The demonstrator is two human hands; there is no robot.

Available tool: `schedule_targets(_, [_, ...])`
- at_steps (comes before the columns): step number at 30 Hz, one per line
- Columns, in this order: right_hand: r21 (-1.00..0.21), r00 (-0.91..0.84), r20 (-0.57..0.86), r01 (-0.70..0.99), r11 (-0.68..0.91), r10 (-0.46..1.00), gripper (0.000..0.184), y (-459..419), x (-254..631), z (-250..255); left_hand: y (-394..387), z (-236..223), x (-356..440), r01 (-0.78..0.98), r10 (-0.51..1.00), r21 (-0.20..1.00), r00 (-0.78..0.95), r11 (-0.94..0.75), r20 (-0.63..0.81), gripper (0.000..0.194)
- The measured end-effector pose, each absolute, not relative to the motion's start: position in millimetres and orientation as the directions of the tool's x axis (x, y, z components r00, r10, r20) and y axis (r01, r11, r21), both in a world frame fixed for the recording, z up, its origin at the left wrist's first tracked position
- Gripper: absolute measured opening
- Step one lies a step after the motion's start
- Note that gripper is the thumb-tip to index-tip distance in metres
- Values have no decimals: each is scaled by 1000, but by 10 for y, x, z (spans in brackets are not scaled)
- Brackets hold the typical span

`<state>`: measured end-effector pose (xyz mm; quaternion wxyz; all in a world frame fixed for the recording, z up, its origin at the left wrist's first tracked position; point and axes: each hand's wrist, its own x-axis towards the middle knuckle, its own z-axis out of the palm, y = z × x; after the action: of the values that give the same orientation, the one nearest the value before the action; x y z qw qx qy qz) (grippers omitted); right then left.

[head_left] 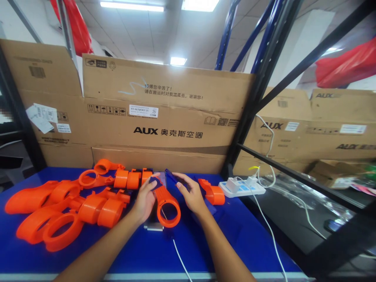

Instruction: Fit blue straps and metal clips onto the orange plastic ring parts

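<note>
My left hand [146, 199] is closed round the upper part of an orange tape dispenser [168, 211], whose open ring hangs down towards me. A dark blue part shows at its top, close to my fingers. In my right hand [191, 192], a slim dark blue piece [170, 176] is pinched between thumb and fingers and points up and to the left. It is apart from the dispenser's ring; its exact kind cannot be made out. Below my left hand lies a small metallic plate [154, 227] on the blue tabletop [141, 256].
Several orange tape dispensers [110, 213] are heaped at the left. Another orange dispenser [216, 194] lies right of my right hand, beside a white power strip [242, 187] with cables. A cardboard sheet [164, 150] stands along the back. A black rack post [245, 121] rises at the right.
</note>
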<state>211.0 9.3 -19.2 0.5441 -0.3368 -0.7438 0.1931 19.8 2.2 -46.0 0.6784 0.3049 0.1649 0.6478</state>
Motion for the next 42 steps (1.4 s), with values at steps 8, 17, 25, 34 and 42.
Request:
schedule_targets(8, [-596, -280, 700, 278, 753, 657, 34, 80, 2110, -151, 42, -452, 214, -748, 980, 647, -17, -145, 199, 33])
schedule_targets(17, [-618, -300, 679, 259, 742, 670, 35, 93, 2106, -162, 37, -434, 218, -753, 982, 640, -43, -152, 183, 34])
schedule_targets(25, [-633, -314, 660, 257, 730, 682, 35, 90, 2090, -169, 50, -442, 207, -746, 979, 644, -48, -168, 200, 35])
schedule_targets(34, [-615, -300, 664, 301, 729, 685, 31, 88, 2060, -173, 69, -453, 196, -735, 974, 650, -64, -193, 217, 36])
schedule_targets(42, [-699, -333, 604, 216, 682, 724, 44, 58, 2048, -157, 107, -488, 167, -725, 951, 633, -104, -273, 291, 44])
